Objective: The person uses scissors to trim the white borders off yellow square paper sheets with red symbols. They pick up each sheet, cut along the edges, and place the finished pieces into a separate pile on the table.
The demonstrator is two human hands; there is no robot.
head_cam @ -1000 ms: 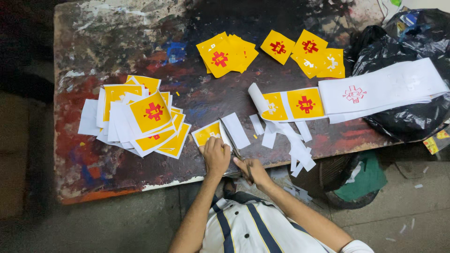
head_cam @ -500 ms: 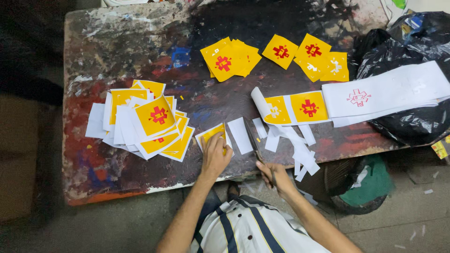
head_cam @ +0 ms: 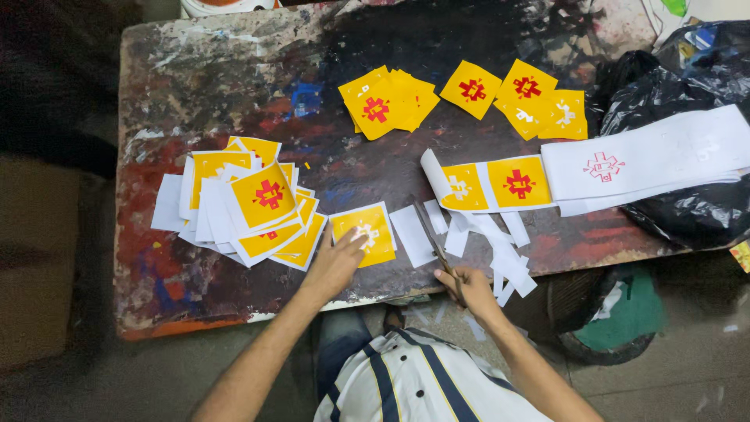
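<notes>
Left hand is lying flat, fingers spread, pressing the yellow sticker square sitting at its 1 o'clock on the bench. Right hand is gripping scissors, blades pointing toward 11 o'clock.

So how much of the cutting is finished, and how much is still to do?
Lots looks done: a big pile of cut yellow squares sits on the table, more trimmed yellow squares lie farther back, and white offcuts lie about. In hand: the left hand touches one yellow square; the right hand holds scissors. Left: the uncut strip.
</notes>
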